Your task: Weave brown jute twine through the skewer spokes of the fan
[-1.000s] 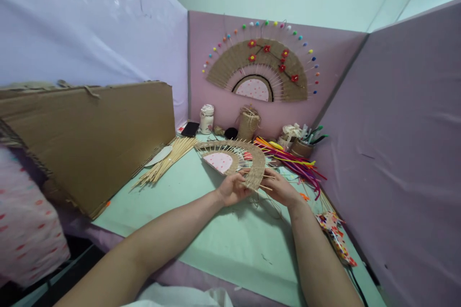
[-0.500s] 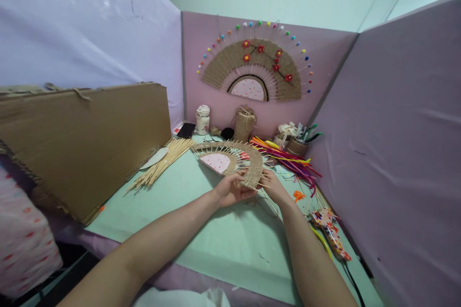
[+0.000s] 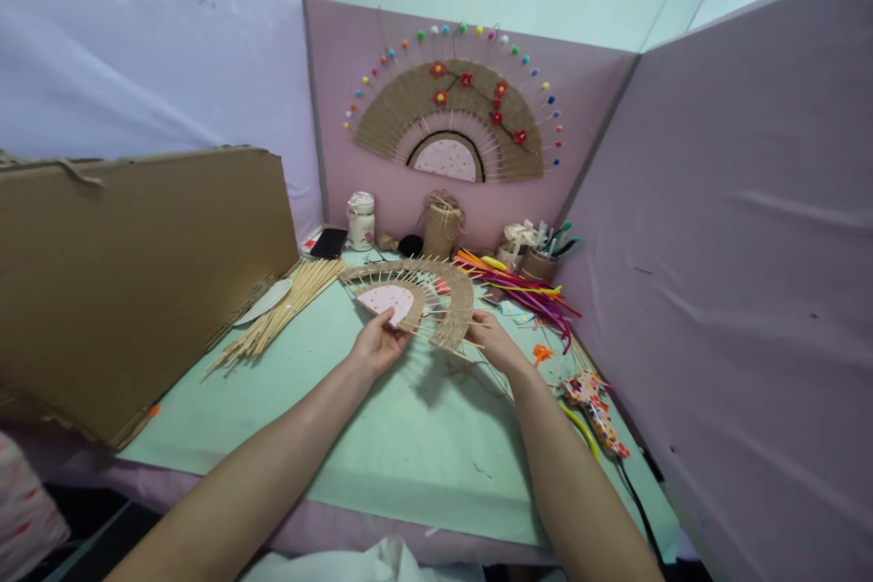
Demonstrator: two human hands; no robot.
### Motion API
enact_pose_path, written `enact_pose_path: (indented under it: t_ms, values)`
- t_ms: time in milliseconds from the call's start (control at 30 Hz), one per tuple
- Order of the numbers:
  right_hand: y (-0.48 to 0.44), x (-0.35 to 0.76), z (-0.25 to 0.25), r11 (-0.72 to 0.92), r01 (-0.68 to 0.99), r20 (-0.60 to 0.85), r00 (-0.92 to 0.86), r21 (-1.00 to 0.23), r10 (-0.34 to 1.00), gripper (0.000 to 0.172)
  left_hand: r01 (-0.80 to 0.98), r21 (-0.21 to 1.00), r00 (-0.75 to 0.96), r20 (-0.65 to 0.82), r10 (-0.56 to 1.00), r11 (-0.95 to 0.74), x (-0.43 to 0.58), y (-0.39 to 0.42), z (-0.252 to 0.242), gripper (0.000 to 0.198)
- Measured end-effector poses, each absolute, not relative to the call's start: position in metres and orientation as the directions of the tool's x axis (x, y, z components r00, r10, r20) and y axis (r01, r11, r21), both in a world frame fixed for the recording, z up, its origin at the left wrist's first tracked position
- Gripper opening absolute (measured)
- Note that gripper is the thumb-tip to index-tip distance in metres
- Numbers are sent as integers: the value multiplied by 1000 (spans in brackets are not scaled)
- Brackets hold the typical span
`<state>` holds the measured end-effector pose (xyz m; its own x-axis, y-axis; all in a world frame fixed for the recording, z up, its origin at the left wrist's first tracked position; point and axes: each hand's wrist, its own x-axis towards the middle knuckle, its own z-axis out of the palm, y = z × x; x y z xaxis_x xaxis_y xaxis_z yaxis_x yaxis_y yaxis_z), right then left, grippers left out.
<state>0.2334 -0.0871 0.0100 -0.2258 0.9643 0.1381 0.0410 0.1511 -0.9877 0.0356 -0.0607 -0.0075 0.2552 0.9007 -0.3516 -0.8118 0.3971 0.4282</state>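
A half-round woven fan (image 3: 458, 302) with thin wooden sticks and a pink dotted centre is held up over the green table. My left hand (image 3: 380, 344) grips its lower edge by the pink centre, thumb on top and fingers beneath. At the right end of the woven band, my right hand (image 3: 492, 336) is closed on the fan's edge, its fingertips partly hidden behind the band. Loose twine (image 3: 495, 379) trails on the table below the right hand.
Bundled wooden sticks (image 3: 273, 318) lie left, beside a cardboard sheet (image 3: 150, 273). Coloured pipe cleaners (image 3: 525, 291), a twine roll (image 3: 442, 227) and a white bottle (image 3: 361, 221) are at the back. A patterned glue gun (image 3: 597, 414) lies right. A finished fan (image 3: 402, 114) hangs on the back panel.
My left hand has shifted from the fan's right end leftward to the pink centre's lower edge. The right hand stays at the right end. The whole view has shifted a little.
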Motion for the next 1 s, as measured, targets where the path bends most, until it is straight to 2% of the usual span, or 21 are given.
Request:
enact_pose_path:
  t_ms: [100, 200, 267, 367, 467, 533, 667, 833, 933, 1000]
  values:
    - [-88, 240, 9, 68, -16, 70, -232, -998, 970, 18, -783, 444, 298, -345, 890, 435, 35, -62, -7, 35]
    - [-91, 254, 12, -24, -74, 0, -309, -997, 951, 14, -750, 485, 341, -300, 891, 450, 32, -64, -1, 38]
    - [-95, 262, 16, -55, -102, -16, -348, -993, 937, 18, -728, 524, 355, -264, 897, 443, 28, -65, 7, 39]
    - [-100, 271, 20, -20, -131, 24, -327, -991, 945, 33, -671, 594, 382, -236, 894, 443, 19, -61, 20, 40]
    - [-101, 274, 22, 43, -122, 81, -328, -992, 941, 33, -650, 639, 363, -215, 907, 411, 9, -55, 26, 41]
    - [-99, 272, 23, 115, -49, 125, -297, -992, 947, 30, -658, 652, 333, -196, 922, 376, 2, -51, 24, 42]
    - [-93, 259, 22, 275, 243, 242, -155, -930, 958, 26, -677, 656, 283, -188, 941, 334, -8, -45, 9, 43]
    - [-88, 248, 13, 382, 580, 435, -53, -720, 899, 24, -680, 673, 232, -177, 957, 289, -16, -43, 1, 43]
    - [-87, 247, 9, 445, 674, 542, -78, -589, 837, 23, -666, 701, 201, -161, 966, 255, -20, -42, 2, 44]
    - [-88, 248, 10, 467, 696, 588, -79, -545, 805, 22, -645, 727, 191, -144, 971, 235, -21, -42, 4, 45]
